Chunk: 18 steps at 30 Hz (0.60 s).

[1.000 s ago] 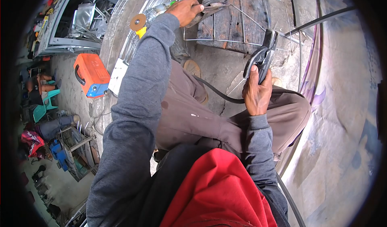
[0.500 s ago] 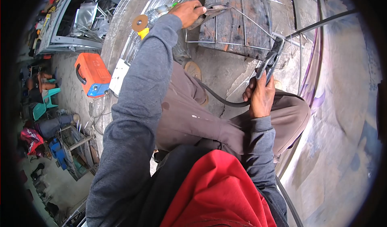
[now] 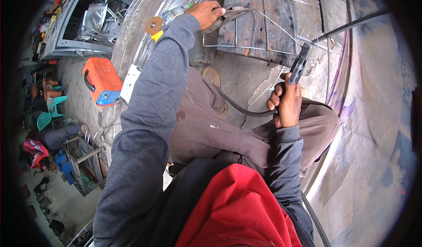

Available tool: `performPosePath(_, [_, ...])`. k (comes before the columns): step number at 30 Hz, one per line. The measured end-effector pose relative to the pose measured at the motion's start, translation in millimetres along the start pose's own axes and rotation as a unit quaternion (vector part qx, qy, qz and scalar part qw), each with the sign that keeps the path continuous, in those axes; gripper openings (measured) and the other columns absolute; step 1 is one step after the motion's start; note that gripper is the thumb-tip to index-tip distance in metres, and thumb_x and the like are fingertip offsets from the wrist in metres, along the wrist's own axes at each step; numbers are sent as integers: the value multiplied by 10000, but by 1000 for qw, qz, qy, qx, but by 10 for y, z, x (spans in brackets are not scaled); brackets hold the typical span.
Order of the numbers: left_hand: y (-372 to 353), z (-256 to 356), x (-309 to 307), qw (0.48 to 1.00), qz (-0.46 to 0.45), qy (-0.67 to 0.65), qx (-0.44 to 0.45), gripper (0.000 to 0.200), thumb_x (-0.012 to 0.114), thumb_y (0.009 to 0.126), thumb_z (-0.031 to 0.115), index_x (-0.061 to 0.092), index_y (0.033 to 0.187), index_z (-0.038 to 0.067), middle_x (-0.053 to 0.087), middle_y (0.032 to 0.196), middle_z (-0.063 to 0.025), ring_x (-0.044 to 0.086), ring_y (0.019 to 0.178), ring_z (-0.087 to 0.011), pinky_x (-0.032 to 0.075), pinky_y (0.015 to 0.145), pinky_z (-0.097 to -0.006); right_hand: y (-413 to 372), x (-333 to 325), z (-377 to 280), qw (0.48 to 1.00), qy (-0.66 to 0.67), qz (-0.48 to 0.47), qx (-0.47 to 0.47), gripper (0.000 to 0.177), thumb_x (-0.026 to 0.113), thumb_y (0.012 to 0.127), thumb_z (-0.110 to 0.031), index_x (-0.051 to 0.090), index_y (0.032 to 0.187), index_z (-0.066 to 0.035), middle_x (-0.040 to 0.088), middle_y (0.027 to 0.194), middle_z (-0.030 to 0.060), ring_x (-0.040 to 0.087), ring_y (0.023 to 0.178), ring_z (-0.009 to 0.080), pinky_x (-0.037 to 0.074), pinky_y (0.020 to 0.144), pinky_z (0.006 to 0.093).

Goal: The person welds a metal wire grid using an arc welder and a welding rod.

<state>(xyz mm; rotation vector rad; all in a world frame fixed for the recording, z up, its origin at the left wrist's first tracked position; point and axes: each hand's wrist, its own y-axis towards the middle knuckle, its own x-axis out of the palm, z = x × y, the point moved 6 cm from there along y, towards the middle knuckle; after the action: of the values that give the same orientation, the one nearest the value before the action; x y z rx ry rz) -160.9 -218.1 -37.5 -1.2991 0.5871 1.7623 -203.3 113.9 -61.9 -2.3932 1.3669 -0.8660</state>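
Note:
My left hand reaches to the upper left and is closed on a worn, dark plier-like tool. Its tip overlaps one corner of a wire frame, made of thin rods bent into a grid. That frame lies on a charred wooden board. On the right, my right hand is wrapped around a dark metal welding clamp, jaws pointing up beside the frame's lower right corner. A black cable runs from this hand across to my shoe.
An orange-and-blue welding machine stands on the left floor. An angle grinder's disc shows beside my left forearm. A metal rack holds scrap. Another person is far left. A pale sheet hangs on the right.
The welding clamp in my right hand has turned, and its handles now look closer together. My right fingers have shifted around it. My left hand and the wire frame are nearly unmoved.

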Motion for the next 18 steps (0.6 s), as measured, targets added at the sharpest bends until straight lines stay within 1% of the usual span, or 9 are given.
performPosePath(7, [14,-12,12,1000,-1,-8,4,482,439,1000,487,629,1208,96,655,1147,-167,629,1068,-329,478,956,-440,9,-30,-9,998,59,-2,32,377,556,986,-420,480,1101,-69,417,659,-15,377,447,60,348,385,236])
performPosePath(9, [1,1,3,1000,-4,-7,1,483,441,1001,484,627,1211,91,655,1146,-165,628,1067,-329,478,957,-439,18,-38,15,995,87,-19,47,383,559,984,-424,477,1111,-72,416,660,-17,375,449,57,344,386,230])
performPosePath(13, [-10,33,-17,1000,-14,-7,3,479,445,1003,472,622,1219,84,655,1142,-161,628,1061,-328,478,957,-438,26,-51,38,993,99,-19,55,394,555,985,-432,473,1111,-68,420,661,-14,376,446,57,344,383,232])
performPosePath(15, [1,30,-12,1000,-15,-9,0,478,447,1002,471,622,1216,81,655,1142,-163,629,1057,-330,479,952,-438,4,-35,9,1000,14,-9,16,350,525,1005,-402,470,1114,-74,425,660,-6,385,443,64,350,379,237])
performPosePath(16, [2,25,-7,1000,-17,-11,-3,477,450,1001,469,623,1214,79,655,1141,-165,630,1053,-331,480,946,-438,6,-29,14,1000,0,-21,-3,297,492,1024,-368,459,1095,-81,435,658,5,392,428,76,360,373,249])
performPosePath(17, [-1,22,-3,1000,-17,-11,-3,477,450,1001,469,623,1214,79,655,1141,-165,630,1053,-331,480,946,-438,-4,-17,16,1000,1,-22,-4,297,492,1024,-368,459,1095,-81,435,658,5,392,428,76,360,373,249])
performPosePath(18, [-6,27,-5,1000,-10,-14,1,472,453,1000,464,626,1207,76,657,1131,-167,632,1046,-332,481,937,-437,-17,-3,5,999,-26,-17,-18,273,482,1030,-351,455,1080,-84,436,652,7,391,421,80,362,372,252])
